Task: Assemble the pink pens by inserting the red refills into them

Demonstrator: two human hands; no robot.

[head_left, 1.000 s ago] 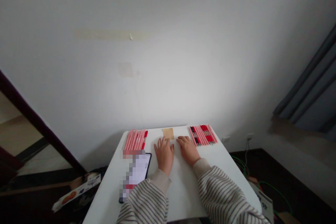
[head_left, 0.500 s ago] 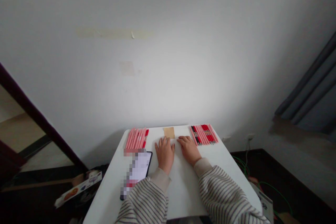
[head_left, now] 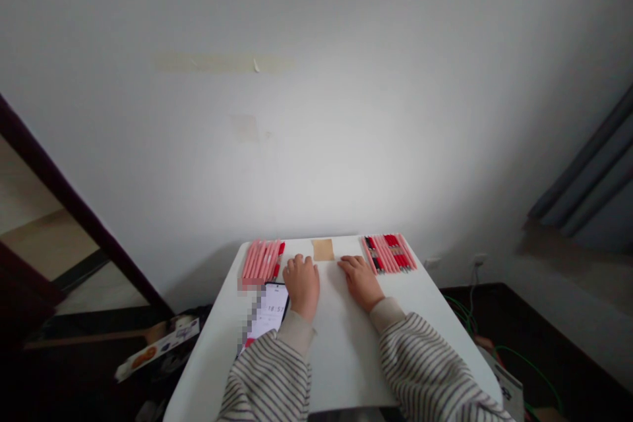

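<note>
My left hand [head_left: 302, 287] is over the white table [head_left: 341, 343], palm down, its fingers slightly bent and apart with nothing in them. Just left of it lies a row of pink pens [head_left: 260, 260] with a red one at its right end. My right hand [head_left: 362, 283] rests palm down, open, fingertips pointing inward beside a row of pink, red and black pens [head_left: 390, 254]. Between the two rows, near the table's far edge, is a small tan square [head_left: 324, 250]. A phone [head_left: 271, 310] with a lit screen lies partly under my left wrist and sleeve.
A pale wall [head_left: 326, 145] rises right behind the table. On the floor to the left lies a printed white box [head_left: 158, 348]. Green cables [head_left: 462, 313] run along the right, below a wall socket [head_left: 479, 260]. A grey curtain [head_left: 588, 178] hangs at far right.
My left hand has moved left, away from the tan square and toward the left pens, its fingers more bent. My right hand stays nearly in place. The view has shifted slightly.
</note>
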